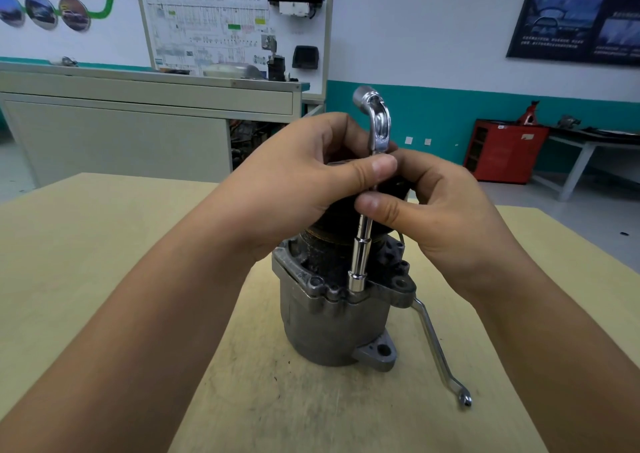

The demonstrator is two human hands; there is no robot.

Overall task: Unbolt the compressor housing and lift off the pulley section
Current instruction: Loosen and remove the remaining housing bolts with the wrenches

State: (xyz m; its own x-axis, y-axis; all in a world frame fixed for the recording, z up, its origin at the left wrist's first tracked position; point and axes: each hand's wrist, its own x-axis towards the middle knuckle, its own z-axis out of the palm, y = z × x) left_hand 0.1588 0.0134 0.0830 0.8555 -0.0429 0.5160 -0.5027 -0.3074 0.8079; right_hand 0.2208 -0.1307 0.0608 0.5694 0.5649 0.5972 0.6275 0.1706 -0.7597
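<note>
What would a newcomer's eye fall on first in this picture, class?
The shiny wrench stands upright at centre, gripped by the left hand and right hand, its socket down on the flange of the grey compressor. The compressor stands on end on the tan table. A spanner slants from the compressor's right side down to the table.

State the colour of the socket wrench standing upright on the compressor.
Shiny silver chrome. The socket wrench shows best in the head view, the only one.
</note>
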